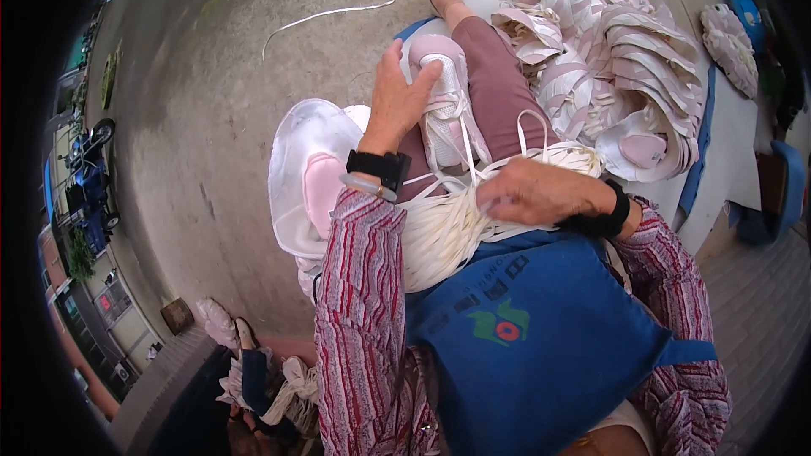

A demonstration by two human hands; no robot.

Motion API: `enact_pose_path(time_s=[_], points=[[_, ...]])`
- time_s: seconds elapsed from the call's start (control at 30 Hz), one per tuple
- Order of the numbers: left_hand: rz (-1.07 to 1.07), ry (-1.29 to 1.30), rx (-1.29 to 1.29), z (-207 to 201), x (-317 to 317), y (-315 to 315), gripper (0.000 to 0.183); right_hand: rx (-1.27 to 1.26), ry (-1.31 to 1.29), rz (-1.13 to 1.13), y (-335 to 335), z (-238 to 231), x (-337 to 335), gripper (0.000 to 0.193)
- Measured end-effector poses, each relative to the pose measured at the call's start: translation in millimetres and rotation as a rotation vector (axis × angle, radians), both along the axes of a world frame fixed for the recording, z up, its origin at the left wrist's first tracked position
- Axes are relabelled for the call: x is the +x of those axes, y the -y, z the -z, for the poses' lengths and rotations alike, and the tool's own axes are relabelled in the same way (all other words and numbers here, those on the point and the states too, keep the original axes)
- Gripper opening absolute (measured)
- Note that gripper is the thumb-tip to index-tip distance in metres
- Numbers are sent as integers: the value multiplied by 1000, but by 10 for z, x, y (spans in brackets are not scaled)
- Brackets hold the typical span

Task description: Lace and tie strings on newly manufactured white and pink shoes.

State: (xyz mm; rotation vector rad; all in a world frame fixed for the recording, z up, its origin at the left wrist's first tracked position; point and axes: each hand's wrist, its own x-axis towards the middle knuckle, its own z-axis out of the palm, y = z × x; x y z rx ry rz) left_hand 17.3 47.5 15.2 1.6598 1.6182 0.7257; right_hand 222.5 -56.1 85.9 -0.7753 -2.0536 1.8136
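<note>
A pink and white shoe upper [445, 114] rests on my thigh. My left hand [400, 95] grips its toe end, fingers curled over the top. White flat laces run from the shoe down to a thick bundle of laces [443, 232] on my lap. My right hand [532, 192] is closed on lace strands at the top of that bundle. Both wrists carry black bands. A blue apron [541, 329] covers my lap.
A large heap of pink and white shoe uppers [608, 59] lies on a blue-edged mat at my right. A white bag with a pink piece [308, 173] sits at my left on the concrete floor. One loose lace [338, 13] lies further off. Another bundle [291, 393] lies lower left.
</note>
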Motion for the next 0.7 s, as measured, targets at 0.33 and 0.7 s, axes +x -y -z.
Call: enact_pose_path(time_s=[0.33, 0.7], points=[[74, 66, -348, 214, 97, -175, 86, 230, 385, 133, -21, -85, 614, 13], [19, -22, -315, 180, -114, 66, 59, 467, 364, 660, -449, 617, -265, 17]])
